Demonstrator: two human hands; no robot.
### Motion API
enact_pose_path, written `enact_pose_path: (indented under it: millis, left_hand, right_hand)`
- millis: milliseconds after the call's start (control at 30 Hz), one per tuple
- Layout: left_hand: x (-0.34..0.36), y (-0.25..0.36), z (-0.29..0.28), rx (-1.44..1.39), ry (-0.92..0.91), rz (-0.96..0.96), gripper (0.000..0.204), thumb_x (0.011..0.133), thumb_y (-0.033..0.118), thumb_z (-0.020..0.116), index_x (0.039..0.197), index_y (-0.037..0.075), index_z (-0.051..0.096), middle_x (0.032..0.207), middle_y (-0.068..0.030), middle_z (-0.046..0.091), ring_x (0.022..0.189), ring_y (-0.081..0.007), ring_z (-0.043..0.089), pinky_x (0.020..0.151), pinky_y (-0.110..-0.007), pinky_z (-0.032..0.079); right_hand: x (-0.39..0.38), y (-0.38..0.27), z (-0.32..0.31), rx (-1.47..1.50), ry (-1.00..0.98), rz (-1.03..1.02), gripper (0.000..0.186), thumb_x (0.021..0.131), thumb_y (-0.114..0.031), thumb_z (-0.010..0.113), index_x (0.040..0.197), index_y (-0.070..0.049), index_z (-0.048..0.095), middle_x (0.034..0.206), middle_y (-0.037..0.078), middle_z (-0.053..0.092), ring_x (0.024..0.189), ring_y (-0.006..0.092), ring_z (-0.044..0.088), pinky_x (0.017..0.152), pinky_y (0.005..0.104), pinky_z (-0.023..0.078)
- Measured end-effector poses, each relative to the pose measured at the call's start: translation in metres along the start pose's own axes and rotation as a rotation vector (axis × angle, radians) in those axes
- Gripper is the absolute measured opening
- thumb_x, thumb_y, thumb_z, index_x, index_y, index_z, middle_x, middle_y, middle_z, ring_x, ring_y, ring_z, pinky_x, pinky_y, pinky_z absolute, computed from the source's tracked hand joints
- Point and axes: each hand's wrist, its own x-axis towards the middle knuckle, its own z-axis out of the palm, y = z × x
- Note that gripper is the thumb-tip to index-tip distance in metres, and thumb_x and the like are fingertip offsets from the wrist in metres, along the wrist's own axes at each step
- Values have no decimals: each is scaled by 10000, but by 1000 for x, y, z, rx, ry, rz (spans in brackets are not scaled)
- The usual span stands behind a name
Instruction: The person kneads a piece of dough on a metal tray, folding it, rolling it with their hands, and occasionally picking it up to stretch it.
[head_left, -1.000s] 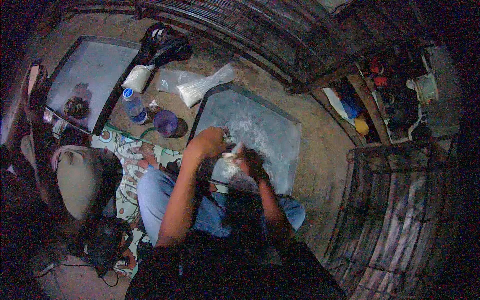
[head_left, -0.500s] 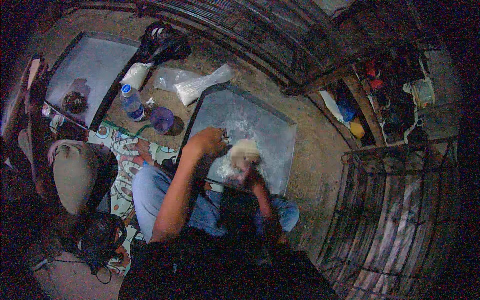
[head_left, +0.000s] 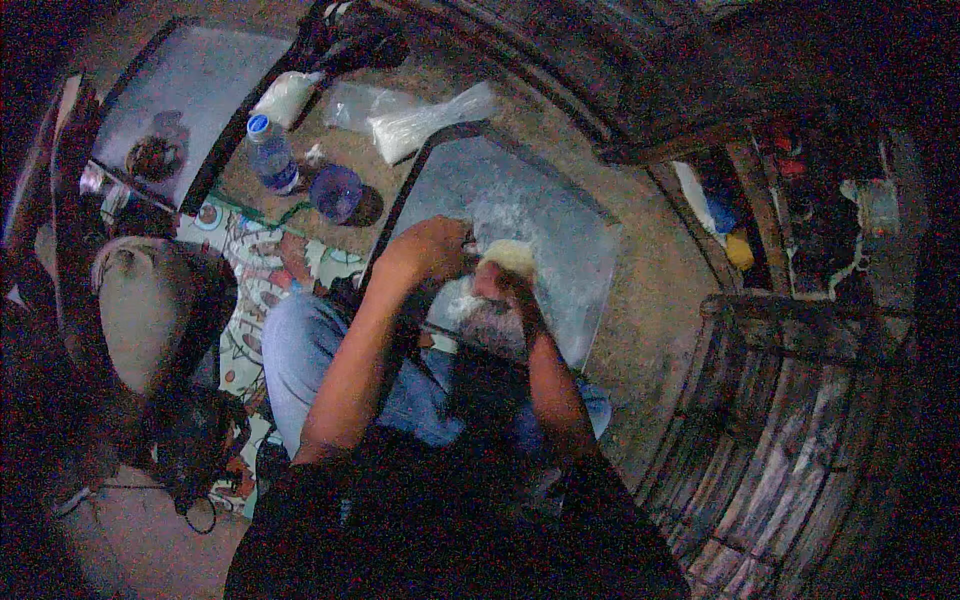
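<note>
I sit on the floor with a large metal tray [head_left: 570, 215] in front of my knees. A pale lump of dough [head_left: 510, 256] is held over the tray between both hands. My left hand [head_left: 430, 250] curls against its left side. My right hand [head_left: 497, 287] grips it from below. White flour is smeared on the tray under the hands. The picture is dark and grainy, so the fingers are hard to tell apart.
A second metal tray [head_left: 190, 80] lies at the far left with a dark object on it. Between the trays are a plastic water bottle [head_left: 270, 152], a blue cup [head_left: 336, 190] and clear plastic bags [head_left: 425, 120]. A patterned mat [head_left: 250, 290] lies under my left leg. Metal grating [head_left: 790, 450] stands at the right.
The dough has been lifted and turned upward between my hands; both hands have shifted slightly toward the far side of the tray.
</note>
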Motion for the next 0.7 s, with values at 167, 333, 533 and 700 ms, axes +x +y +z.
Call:
enact_pose_path:
  millis: [167, 333, 533, 700]
  left_hand:
    - [-4, -12, -1, 36, 61, 25, 294, 764, 225, 602, 945, -7, 597, 943, -240, 625, 914, -394, 601, 797, -458, 483]
    - [7, -28, 16, 43, -43, -7, 285, 768, 219, 588, 956, 5, 601, 940, -247, 622, 929, -396, 595, 812, -456, 477]
    - [18, -17, 19, -2, -42, 9, 303, 786, 237, 584, 1005, 30, 610, 974, -233, 624, 943, -382, 595, 832, -452, 472]
    - [13, -19, 25, 43, -80, 15, 325, 799, 260, 588, 1004, 7, 595, 989, -243, 613, 954, -394, 583, 843, -459, 463]
  right_hand:
    - [28, 15, 30, -24, -118, 15, 283, 776, -126, 568, 1018, 15, 608, 1004, 217, 628, 903, 321, 625, 758, 434, 486]
    - [29, -8, 46, -62, 146, -10, 287, 763, -140, 571, 1001, 14, 614, 996, 220, 629, 899, 327, 626, 755, 438, 489]
    - [13, -11, 40, -101, 245, 33, 293, 748, -157, 573, 981, 13, 621, 985, 224, 630, 895, 334, 627, 751, 443, 492]
    - [39, 20, 3, -32, -198, 34, 298, 735, -171, 576, 964, 13, 627, 977, 227, 630, 891, 340, 628, 747, 447, 495]
